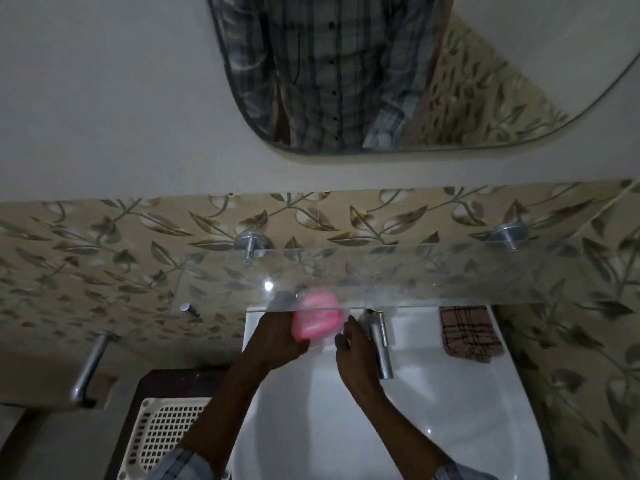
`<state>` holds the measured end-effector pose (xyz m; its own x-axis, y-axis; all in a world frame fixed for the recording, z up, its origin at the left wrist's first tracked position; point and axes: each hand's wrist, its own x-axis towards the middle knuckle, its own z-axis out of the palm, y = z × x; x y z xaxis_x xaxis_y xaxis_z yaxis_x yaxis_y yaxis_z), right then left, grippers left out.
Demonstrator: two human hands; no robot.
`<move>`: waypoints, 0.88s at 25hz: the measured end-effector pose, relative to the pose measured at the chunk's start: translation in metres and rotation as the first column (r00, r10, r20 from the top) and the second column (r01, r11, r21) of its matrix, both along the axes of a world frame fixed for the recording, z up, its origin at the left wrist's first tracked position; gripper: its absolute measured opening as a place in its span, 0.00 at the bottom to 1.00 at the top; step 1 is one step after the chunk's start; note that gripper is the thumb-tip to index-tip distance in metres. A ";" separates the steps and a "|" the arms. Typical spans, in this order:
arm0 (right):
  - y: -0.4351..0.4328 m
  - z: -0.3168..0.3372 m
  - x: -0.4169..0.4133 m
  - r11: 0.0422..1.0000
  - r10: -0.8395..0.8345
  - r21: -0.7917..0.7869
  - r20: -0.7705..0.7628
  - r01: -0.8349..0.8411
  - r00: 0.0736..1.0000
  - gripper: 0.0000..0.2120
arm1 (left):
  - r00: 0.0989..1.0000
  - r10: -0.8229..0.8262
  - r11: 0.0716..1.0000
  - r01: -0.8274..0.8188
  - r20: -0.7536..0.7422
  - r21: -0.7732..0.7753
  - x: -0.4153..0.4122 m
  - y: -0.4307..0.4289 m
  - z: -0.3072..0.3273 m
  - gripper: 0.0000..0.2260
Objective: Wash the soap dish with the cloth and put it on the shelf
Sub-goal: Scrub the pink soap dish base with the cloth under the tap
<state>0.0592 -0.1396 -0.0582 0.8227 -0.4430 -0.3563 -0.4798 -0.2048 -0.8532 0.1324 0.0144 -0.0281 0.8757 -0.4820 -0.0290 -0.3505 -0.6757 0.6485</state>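
We see the left hand's fingers curled around the lower left end of the pink soap dish (317,322), gripping it, with the left hand (277,336) sitting at about seven o'clock from the dish. The dish is lifted above the basin and tilted, and its upper part lies behind the front edge of the glass shelf (398,278), so we see that part through the glass; we cannot tell whether it touches the shelf.

The right hand (351,355) is at about four o'clock from the dish, its fingers loosely spread and holding nothing. Its fingertips (349,322) come close to the dish's right edge, but we cannot tell whether they touch it. Just beside this hand, at three o'clock, stands the chrome tap (381,344).

Both forearms run down towards six o'clock, ending in checked sleeves at the bottom edge. Beneath them is the white sink (467,410). The brown checked cloth (469,332) lies on the sink's back rim at about three o'clock from the dish, well apart from both hands, past the tap.

At eight o'clock from the sink sits a white lattice basket (162,434). The shelf hangs on two metal brackets against leaf-patterned tiles (104,254). At twelve o'clock a mirror (381,81) shows a checked shirt.
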 end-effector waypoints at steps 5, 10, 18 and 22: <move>-0.012 0.026 -0.033 0.875 -0.120 0.482 0.124 0.046 0.985 0.11 | 0.976 0.085 0.972 -0.126 -0.203 -0.199 -0.067 0.013 0.024 0.48; -0.026 0.035 -0.064 0.826 0.057 0.542 0.194 -0.155 0.979 0.11 | 0.153 -0.280 0.621 -0.724 -0.948 -0.300 -0.100 0.009 0.032 0.45; -0.086 0.023 -0.097 0.962 0.269 -0.002 0.167 -0.273 0.949 0.10 | -0.006 -0.457 0.614 -0.726 -0.889 -0.311 -0.109 -0.005 -0.010 0.38; -0.167 -0.021 -0.100 0.832 0.146 -0.551 0.122 -0.055 0.982 0.20 | 0.187 -0.571 0.589 -0.585 -0.799 -0.557 -0.112 -0.010 -0.010 0.37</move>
